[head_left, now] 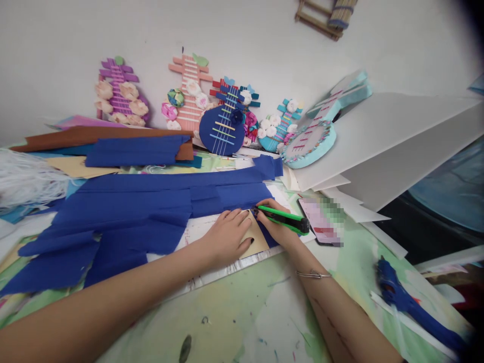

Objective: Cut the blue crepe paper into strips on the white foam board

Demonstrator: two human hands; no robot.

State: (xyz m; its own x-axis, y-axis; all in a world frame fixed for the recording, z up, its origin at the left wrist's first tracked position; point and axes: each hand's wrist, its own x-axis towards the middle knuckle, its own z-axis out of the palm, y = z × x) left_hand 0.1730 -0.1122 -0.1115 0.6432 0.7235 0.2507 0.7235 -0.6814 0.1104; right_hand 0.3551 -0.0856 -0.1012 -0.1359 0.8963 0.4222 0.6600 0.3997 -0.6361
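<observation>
My left hand (229, 236) lies flat, fingers spread, on a tan piece of card (260, 237) that rests over dark blue crepe paper. In my right hand (278, 222) is a green and black utility knife (283, 218), its front end down at the far edge of the card. Whether the blade is out is hidden by my fingers. Under the card and paper is a white board (227, 272). Blue crepe paper (159, 201) spreads in overlapping sheets to the left and behind my hands.
A phone (319, 222) lies right of my right hand, and a blue glue gun (412, 302) nearer the right edge. Decorated lute-shaped crafts, including a dark blue one (221, 128), lean along the wall. White boards (378, 141) stand at right; white string (28, 179) is piled at left.
</observation>
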